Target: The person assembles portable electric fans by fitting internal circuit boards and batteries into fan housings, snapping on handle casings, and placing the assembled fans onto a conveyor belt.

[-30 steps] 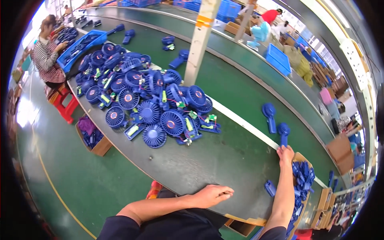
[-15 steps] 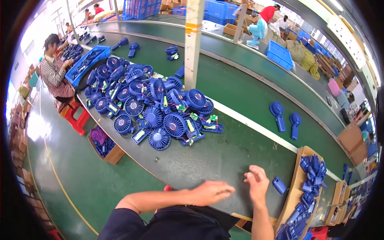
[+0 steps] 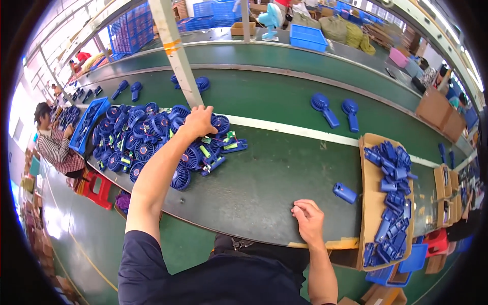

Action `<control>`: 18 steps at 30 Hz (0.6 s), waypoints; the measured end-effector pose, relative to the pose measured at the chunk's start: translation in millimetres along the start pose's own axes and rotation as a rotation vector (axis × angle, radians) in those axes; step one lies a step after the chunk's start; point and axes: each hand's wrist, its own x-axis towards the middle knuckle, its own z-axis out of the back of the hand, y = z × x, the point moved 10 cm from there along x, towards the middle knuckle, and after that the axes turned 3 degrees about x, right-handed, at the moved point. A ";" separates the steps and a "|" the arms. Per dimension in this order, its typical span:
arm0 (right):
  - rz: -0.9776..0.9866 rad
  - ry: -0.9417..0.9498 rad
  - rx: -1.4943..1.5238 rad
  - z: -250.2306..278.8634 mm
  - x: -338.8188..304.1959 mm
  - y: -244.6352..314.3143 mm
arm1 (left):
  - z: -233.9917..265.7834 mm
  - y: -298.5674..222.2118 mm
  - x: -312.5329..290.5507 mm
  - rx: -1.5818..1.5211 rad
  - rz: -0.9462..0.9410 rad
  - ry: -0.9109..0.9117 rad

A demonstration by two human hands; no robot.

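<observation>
My left hand [image 3: 200, 122] reaches over the right part of a heap of blue handheld fans [image 3: 144, 150], its fingers spread at a round fan head [image 3: 221, 124]. Whether it touches that fan is hard to see. Several fans in the heap lie with green circuit boards and yellow-green batteries exposed. Above the dark worktop near me is my right hand [image 3: 309, 222], its fingers curled toward the thumb and nothing visible in them. A loose blue handle casing [image 3: 345, 193] lies to its right.
A cardboard box [image 3: 372, 213] of blue casing parts stands at the right. Beyond the white rail, two fans [image 3: 325, 109] lie on the green conveyor [image 3: 264, 96]. A white post [image 3: 178, 56] rises behind the heap. At the far left sits a co-worker [image 3: 53, 145] by a blue tray [image 3: 87, 124].
My left hand has moved from the near edge out to the heap of fans. My right hand's fingers have curled in. The view has shifted, with the scene turned slightly.
</observation>
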 end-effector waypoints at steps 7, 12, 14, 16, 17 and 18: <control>0.012 -0.005 -0.029 3.6 -1.3 0.6 | 92.6 -0.7 -11.1 -0.463 -0.024 -0.348; 0.043 0.050 -0.114 3.3 -3.0 0.9 | 169.9 -17.9 -40.8 -0.853 -0.170 -0.556; 0.060 0.051 -0.140 2.9 -3.3 3.8 | 186.0 -34.2 -55.3 -0.906 -0.210 -0.582; 0.056 0.006 -0.099 5.9 -3.5 3.0 | 195.4 -57.3 -72.4 -0.975 -0.287 -0.607; 0.052 -0.003 -0.110 6.0 -3.1 2.8 | 194.0 -72.0 -81.3 -1.020 -0.320 -0.578; 0.052 -0.006 -0.105 6.0 -3.4 3.0 | 187.9 -86.9 -86.6 -1.056 -0.355 -0.547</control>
